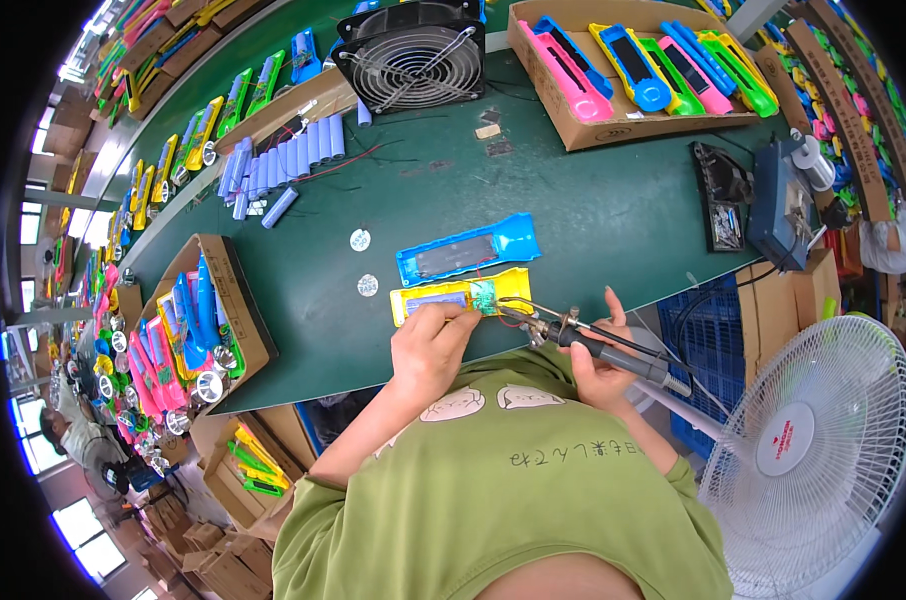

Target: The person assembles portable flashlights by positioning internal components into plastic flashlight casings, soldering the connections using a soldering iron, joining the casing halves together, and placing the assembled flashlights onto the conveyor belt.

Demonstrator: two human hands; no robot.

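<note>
The left hand hides part of the yellow case; what its fingers pinch cannot be told. The tip of the soldering iron is too small to make out. The lower edge cuts off the green shirt.

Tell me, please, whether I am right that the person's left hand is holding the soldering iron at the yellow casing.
Not quite: the head view shows the right hand holding the soldering iron at the yellow casing; the left hand has its fingers at that casing instead.

Two hands, one soldering iron, two discs, perhaps fifteen batteries.
</note>
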